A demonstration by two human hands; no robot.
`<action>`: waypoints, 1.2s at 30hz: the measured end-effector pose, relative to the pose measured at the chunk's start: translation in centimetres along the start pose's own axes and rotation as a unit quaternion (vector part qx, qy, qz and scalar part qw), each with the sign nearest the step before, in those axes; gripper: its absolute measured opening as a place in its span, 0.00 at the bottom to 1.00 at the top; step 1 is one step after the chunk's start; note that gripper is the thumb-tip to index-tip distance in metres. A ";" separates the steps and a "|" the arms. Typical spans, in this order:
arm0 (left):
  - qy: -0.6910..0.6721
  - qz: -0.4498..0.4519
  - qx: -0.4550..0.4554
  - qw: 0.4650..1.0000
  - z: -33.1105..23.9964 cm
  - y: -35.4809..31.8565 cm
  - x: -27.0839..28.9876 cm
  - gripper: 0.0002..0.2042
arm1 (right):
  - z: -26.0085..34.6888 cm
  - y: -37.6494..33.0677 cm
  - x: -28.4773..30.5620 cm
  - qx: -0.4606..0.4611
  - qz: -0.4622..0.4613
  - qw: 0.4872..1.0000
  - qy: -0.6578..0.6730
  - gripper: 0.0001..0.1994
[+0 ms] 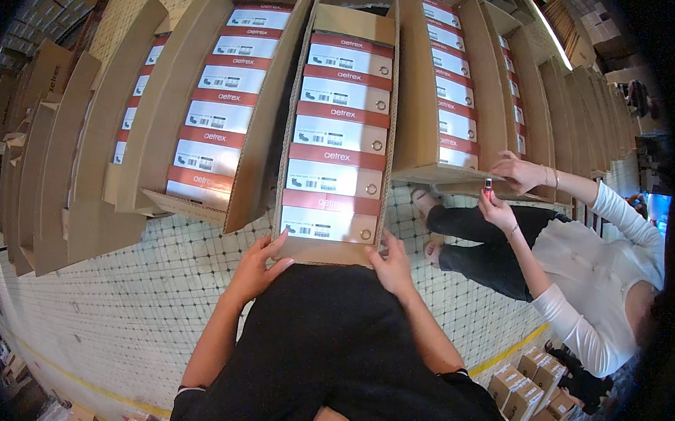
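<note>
Shoebox carton [346, 25] sits dead centre in front of you, a long open cardboard case running away toward twelve o'clock, packed with a single row of white shoe boxes with red bands [337, 132] (each end label faces up, with a small metal eyelet at its right side). Your left hand [258, 266] rests at the carton's near left corner, about seven o'clock from its middle, fingers spread and fingertips touching the cardboard edge, palm open rather than wrapped around anything. Your right hand [391, 265] lies at the near right corner, about five o'clock, fingers flat on the front lip just below the nearest box; it too presses on the carton without closing around it. Between your forearms, your dark trousers fill the lower middle of the view. At ten o'clock a second open carton [203, 115] of the same boxes lies tilted beside yours, and at one o'clock a third carton [456, 86] stands with its flaps up; more cartons line both sides in rows. At three o'clock another person in a white long-sleeved top [599, 276] and dark trousers crouches, one hand on the flap of the third carton, the other holding a small red and dark object [488, 187] that is too small to make out. Pale tiled floor [113, 289] with a yellow line lies underneath, and small brown boxes [532, 388] are stacked at four o'clock.
</note>
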State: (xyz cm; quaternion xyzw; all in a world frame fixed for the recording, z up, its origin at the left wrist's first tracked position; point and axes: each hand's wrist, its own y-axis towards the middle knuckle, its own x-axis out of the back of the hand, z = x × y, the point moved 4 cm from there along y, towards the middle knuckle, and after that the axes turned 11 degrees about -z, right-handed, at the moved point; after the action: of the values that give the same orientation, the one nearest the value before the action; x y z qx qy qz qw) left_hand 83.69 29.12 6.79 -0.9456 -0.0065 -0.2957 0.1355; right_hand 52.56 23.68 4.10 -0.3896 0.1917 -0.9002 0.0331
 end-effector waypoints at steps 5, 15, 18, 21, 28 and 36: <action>-0.003 0.005 0.011 1.000 -0.2 0.2 0.3 0.29 | 0.8 0.3 0.6 -0.004 0.045 0.999 -0.023 0.38; -0.008 0.013 0.060 0.998 -1.6 0.9 1.0 0.25 | 4.5 1.5 3.0 0.034 0.141 0.979 -0.144 0.43; -0.013 0.018 0.090 0.996 -1.7 1.0 1.0 0.24 | 6.8 2.1 5.2 0.024 0.190 0.964 -0.183 0.36; -0.028 0.000 0.096 0.995 -1.8 0.9 0.8 0.24 | 11.3 4.8 6.6 0.115 0.053 0.990 -0.063 0.26; -0.046 -0.078 0.127 0.988 -1.5 -0.2 -0.8 0.22 | 21.8 24.8 -1.0 -0.052 0.123 0.859 0.495 0.19; -0.133 -0.173 0.232 0.948 -1.1 -1.7 -2.8 0.22 | 22.6 52.3 -7.2 -0.278 -0.006 0.741 0.611 0.18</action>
State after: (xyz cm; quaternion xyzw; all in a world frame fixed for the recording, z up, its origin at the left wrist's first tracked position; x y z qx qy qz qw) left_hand 80.65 30.65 6.48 -0.9032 -0.2567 -0.1761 0.2956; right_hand 69.04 -30.37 -6.19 0.2510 0.4106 -0.8520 -0.2061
